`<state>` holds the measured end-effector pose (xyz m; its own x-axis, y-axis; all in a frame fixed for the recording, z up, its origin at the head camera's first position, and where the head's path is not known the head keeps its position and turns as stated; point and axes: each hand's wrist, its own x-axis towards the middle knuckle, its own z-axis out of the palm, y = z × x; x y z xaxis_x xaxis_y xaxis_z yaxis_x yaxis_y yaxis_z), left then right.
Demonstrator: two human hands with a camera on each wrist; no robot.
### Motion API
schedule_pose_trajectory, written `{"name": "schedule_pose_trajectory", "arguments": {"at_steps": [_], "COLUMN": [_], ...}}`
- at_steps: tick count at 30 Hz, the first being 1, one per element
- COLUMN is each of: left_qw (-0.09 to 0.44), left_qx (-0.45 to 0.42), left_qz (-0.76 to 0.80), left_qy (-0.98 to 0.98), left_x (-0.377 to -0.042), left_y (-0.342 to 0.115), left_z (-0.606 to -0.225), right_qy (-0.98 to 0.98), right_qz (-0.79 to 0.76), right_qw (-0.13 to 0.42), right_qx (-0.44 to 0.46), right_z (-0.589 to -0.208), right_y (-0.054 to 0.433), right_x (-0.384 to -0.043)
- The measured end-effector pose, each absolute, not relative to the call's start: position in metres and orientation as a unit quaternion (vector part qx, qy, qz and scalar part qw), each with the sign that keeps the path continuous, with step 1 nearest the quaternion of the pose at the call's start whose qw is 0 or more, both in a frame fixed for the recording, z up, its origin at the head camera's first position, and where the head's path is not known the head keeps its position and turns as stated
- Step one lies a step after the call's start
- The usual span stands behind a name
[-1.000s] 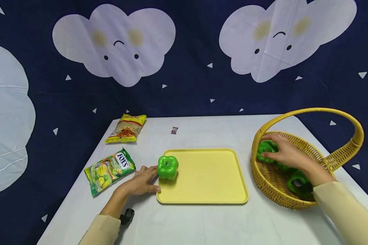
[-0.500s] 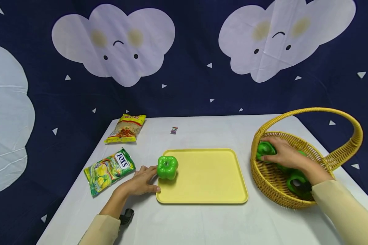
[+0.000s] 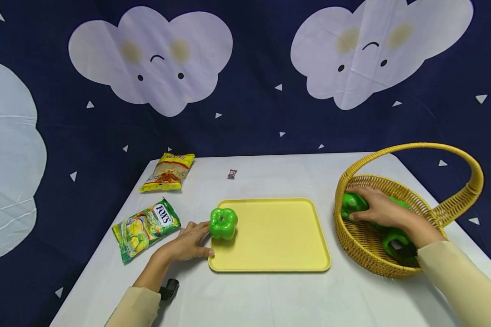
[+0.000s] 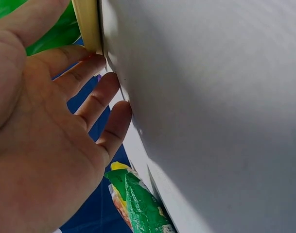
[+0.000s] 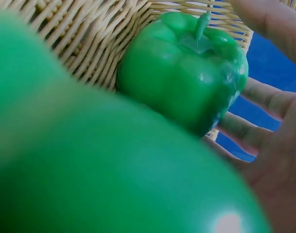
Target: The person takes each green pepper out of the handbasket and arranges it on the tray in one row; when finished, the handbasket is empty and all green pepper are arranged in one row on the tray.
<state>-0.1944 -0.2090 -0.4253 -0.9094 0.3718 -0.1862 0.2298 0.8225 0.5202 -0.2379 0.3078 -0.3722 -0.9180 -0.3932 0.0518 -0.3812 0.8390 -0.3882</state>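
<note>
My left hand (image 3: 189,243) rests at the left edge of a yellow tray (image 3: 278,236), fingers extended, thumb at the rim. Right beside its fingertips, a green bell pepper (image 3: 223,223) sits on the tray's left side. Inside a wicker basket (image 3: 353,252), my right hand (image 3: 380,209) holds another green bell pepper (image 3: 352,204), thumb on the near side and fingers beyond it. That pepper's stem (image 5: 201,26) points up in the right wrist view. A blurred green pepper (image 5: 118,165) fills the foreground there. More green peppers (image 3: 396,240) lie under the right wrist, partly hidden.
The basket's tall arched handle (image 3: 417,146) rises over the right forearm. Left of the tray lie a green FOX'S candy bag (image 3: 147,228) and, farther back, a yellow snack bag (image 3: 169,171). One small wrapped candy (image 3: 232,174) lies behind the tray.
The right hand has shifted slightly toward me in the basket, and the pepper at its fingers has turned and moved a little nearer. The left hand has stayed still.
</note>
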Motion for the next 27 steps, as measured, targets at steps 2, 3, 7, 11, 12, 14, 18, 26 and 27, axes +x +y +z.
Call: {"name": "schedule_pose_trajectory", "arguments": {"at_steps": [2,3,7,11,12,14,18,26,27], "left_qw": [0.141,0.14,0.14,0.14,0.14,0.14,0.139,0.138,0.138], "left_qx": [0.159,0.159,0.158,0.157,0.158,0.159,0.16,0.16,0.16], "left_qz": [0.252,0.252,0.252,0.251,0.251,0.25,0.248,0.249,0.249], "left_qy": [0.944,0.944,0.944,0.945,0.945,0.945,0.945,0.945,0.945], "left_x": [-0.1945,-0.1945,-0.1946,-0.1947,-0.1947,-0.1949,-0.1949,-0.1936,-0.1935], "left_y": [-0.2089,-0.2088,-0.2085,-0.2086,-0.2087,-0.2089,-0.2094,-0.2089,-0.2088], "left_z": [-0.4252,-0.425,-0.4242,-0.4242,-0.4243,-0.4247,-0.4257,-0.4264,-0.4264], "right_qy": [0.958,0.958,0.961,0.965,0.965,0.966,0.966,0.962,0.962], "right_qz": [-0.197,-0.193,-0.173,-0.149,-0.145,-0.141,-0.14,-0.15,-0.15], "right_qw": [0.02,0.024,0.032,0.034,0.035,0.037,0.037,0.024,0.022], "right_qx": [-0.207,-0.209,-0.213,-0.215,-0.215,-0.214,-0.215,-0.226,-0.227], "right_z": [-0.3724,-0.3726,-0.3731,-0.3736,-0.3737,-0.3739,-0.3744,-0.3758,-0.3764], "right_y": [0.3083,0.3086,0.3088,0.3089,0.309,0.3091,0.3099,0.3133,0.3139], "right_x": [-0.2373,-0.237,-0.2369,-0.2366,-0.2362,-0.2356,-0.2339,-0.2315,-0.2315]}}
